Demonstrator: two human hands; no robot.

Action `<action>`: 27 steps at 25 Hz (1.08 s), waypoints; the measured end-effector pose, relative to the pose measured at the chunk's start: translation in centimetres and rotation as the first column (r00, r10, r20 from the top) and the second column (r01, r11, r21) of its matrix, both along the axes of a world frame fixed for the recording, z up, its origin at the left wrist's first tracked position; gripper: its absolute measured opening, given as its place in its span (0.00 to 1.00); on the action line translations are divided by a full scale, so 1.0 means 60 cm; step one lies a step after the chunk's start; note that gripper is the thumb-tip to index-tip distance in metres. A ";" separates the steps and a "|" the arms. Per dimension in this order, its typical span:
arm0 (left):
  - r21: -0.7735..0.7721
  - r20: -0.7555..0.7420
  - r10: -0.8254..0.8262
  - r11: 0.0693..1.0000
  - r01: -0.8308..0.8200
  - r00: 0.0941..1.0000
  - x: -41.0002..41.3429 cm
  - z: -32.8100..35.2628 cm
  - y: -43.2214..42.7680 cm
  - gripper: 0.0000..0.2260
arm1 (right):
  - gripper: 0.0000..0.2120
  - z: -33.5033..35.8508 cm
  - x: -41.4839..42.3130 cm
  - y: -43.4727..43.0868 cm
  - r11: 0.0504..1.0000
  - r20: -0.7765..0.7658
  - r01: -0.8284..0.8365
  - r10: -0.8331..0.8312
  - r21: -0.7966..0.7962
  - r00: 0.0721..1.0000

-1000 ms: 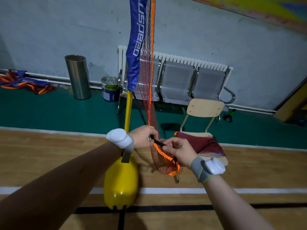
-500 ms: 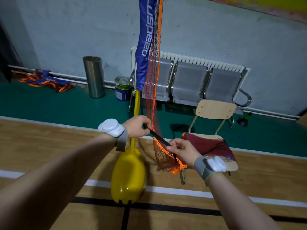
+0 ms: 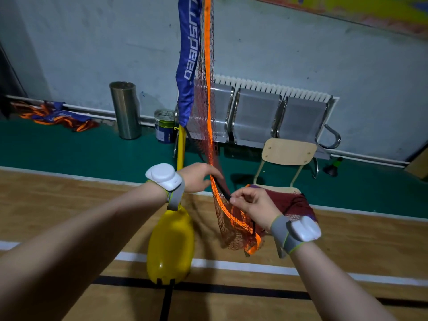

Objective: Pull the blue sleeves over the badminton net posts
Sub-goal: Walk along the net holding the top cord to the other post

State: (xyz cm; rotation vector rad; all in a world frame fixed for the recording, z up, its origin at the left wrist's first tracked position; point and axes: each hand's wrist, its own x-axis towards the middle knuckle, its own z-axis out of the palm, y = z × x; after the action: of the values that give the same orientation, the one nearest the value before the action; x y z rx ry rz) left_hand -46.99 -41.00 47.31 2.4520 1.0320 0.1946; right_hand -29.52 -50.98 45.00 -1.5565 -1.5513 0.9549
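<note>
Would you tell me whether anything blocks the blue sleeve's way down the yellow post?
Just below the hem of the blue fabric sleeve, a small hook-like stub juts from the yellow metal post. Lower down, the left hand and its wrist cross in front of the post.

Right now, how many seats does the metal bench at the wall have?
3: the left seat, partly behind the net; the middle seat; and the right seat, behind the wooden chair. The net may hide more.
</note>
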 end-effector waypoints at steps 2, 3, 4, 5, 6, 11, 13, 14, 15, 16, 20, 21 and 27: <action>0.013 -0.016 -0.038 0.999 0.038 0.999 0.023 0.004 -0.022 0.20 | 0.06 -0.007 0.010 -0.005 1.000 0.019 0.013 -0.013 0.001 1.000; 0.016 -0.032 -0.043 0.999 0.044 0.999 0.032 0.002 -0.031 0.20 | 0.07 -0.010 0.015 -0.007 1.000 0.013 0.022 -0.022 -0.002 1.000; 0.010 -0.049 -0.039 0.999 0.040 0.998 0.040 -0.001 -0.041 0.19 | 0.07 -0.014 0.020 -0.011 1.000 0.006 0.020 -0.020 -0.007 1.000; 0.001 -0.069 -0.030 1.000 0.030 0.997 0.044 -0.004 -0.051 0.18 | 0.07 -0.016 0.025 -0.016 1.000 0.010 0.008 -0.008 -0.012 1.000; -0.009 -0.087 -0.017 1.000 0.017 0.996 0.044 -0.006 -0.055 0.17 | 0.06 -0.019 0.028 -0.018 1.000 0.032 0.000 0.001 -0.016 0.999; 0.031 -0.076 0.015 0.999 -0.013 0.997 0.036 -0.007 -0.073 0.09 | 0.10 -0.031 0.032 -0.016 0.999 0.088 0.037 -0.037 -0.006 0.995; 0.057 -0.050 0.036 0.998 -0.033 0.998 0.031 -0.004 -0.076 0.07 | 0.11 -0.036 0.029 -0.016 0.999 0.093 0.032 -0.030 -0.014 0.995; 0.061 -0.032 0.050 0.997 -0.048 0.998 0.024 -0.002 -0.075 0.06 | 0.12 -0.039 0.028 -0.016 0.999 0.093 0.030 -0.028 -0.027 0.995; 0.056 -0.012 0.070 0.996 -0.069 0.997 0.015 0.000 -0.074 0.06 | 0.11 -0.042 0.027 -0.017 0.999 0.090 0.036 -0.033 -0.041 0.995; 0.044 0.010 0.089 0.995 -0.090 0.996 0.006 0.000 -0.072 0.05 | 0.11 -0.044 0.027 -0.017 0.998 0.086 0.047 -0.043 -0.052 0.995; 0.032 0.000 0.105 0.994 -0.105 0.994 -0.037 -0.004 -0.063 0.05 | 0.06 -0.040 0.002 -0.025 0.996 0.024 0.064 -0.062 -0.060 0.998; 0.035 -0.004 0.104 0.994 -0.103 0.995 -0.045 -0.005 -0.063 0.05 | 0.04 -0.033 -0.007 -0.028 0.997 0.013 0.062 -0.061 -0.051 0.998; 0.032 0.029 0.104 0.994 -0.105 0.994 -0.075 -0.006 -0.063 0.09 | 0.02 0.014 -0.069 -0.059 0.996 -0.058 0.079 -0.077 0.037 0.995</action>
State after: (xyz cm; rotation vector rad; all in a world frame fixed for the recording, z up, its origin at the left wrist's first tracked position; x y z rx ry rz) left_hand -51.47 -44.78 46.96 2.4203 1.1547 0.2809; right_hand -33.69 -54.52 45.86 -1.5383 -1.4513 0.9112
